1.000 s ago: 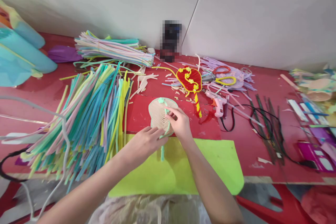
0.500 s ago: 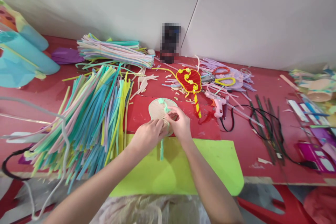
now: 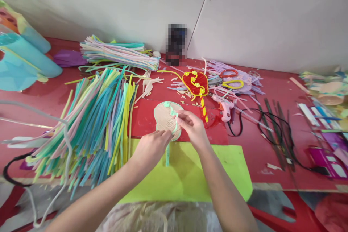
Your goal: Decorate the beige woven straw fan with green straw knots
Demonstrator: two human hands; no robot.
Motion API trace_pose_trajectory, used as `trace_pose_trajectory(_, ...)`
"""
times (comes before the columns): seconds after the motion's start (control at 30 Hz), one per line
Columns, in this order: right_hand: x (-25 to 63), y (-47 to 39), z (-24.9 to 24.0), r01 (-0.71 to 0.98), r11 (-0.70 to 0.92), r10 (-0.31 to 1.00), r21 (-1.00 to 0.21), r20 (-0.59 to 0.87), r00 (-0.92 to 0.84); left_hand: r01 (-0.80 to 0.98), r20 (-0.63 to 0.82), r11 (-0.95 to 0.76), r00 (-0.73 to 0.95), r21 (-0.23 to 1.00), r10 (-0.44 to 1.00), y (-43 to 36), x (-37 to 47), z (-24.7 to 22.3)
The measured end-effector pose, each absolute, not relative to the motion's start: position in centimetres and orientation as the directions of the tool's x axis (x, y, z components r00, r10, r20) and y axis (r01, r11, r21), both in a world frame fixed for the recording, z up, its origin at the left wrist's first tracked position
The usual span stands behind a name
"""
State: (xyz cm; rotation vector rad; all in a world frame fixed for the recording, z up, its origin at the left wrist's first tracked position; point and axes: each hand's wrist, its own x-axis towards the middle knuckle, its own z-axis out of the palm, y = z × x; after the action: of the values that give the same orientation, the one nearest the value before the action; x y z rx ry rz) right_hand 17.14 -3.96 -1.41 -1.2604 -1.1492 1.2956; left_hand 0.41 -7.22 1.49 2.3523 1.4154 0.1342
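Fan [image 3: 162, 119], pipe cleaners [image 3: 95, 123] left, glue gun [image 3: 226, 108] right

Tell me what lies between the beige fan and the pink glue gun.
In the head view, the right hand and the twisted handle of the red fan lie between the beige fan and the pink glue gun.

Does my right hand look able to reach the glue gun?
Probably yes: the glue gun lies near your right hand, nothing tall between, though that hand apparently holds the green strip.
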Motion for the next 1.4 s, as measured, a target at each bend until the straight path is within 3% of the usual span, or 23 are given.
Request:
trace_pose_trajectory(0.1,17.7,-3.6,-1.4,-0.082,-0.136,0.991,-0.987,-0.133,-0.031,0.816,-0.153,-0.314,0.433,0.485,0.888,-7.4,0.3,1.8)
trace_pose_trajectory(0.27,17.4,-2.8,-2.3,-0.104,-0.095,0.993,-0.99,-0.102,0.063,0.596,-0.289,0.075,0.272,0.799,0.918,-6.9,0.8,1.6)
trace_pose_trajectory(0.37,17.2,-2.7,-2.7,-0.051,-0.064,0.993,-0.997,-0.069,0.098,0.412,-0.359,0.23,0.269,0.881,0.894,-6.3,0.8,1.1)
trace_pose_trajectory(0.47,17.3,-2.6,-3.1,0.035,-0.042,0.996,-0.998,-0.039,0.081,0.334,-0.366,0.256,0.327,0.907,0.871,-5.7,0.3,0.2)
trace_pose_trajectory(0.6,17.6,-2.4,-3.7,0.19,0.014,0.999,-0.982,0.023,0.044,0.467,-0.237,0.082,0.283,0.88,0.929,-4.5,-0.4,-1.3)
trace_pose_trajectory(0.8,17.3,-2.3,-4.2,0.486,0.186,0.976,-0.854,0.219,0.012,0.688,-0.035,-0.152,0.25,0.71,0.968,-4.0,-0.6,-2.2)
trace_pose_trajectory(1.07,16.9,-2.5,-4.7,0.551,0.207,0.972,-0.808,0.235,-0.021,0.772,-0.041,-0.27,0.357,0.575,0.933,-4.1,-0.4,-2.3)
trace_pose_trajectory(1.4,18.2,-2.4,-4.8,0.632,0.27,0.947,-0.726,0.32,-0.036,0.79,-0.03,-0.282,0.354,0.545,0.935,-3.5,-0.9,-2.3)
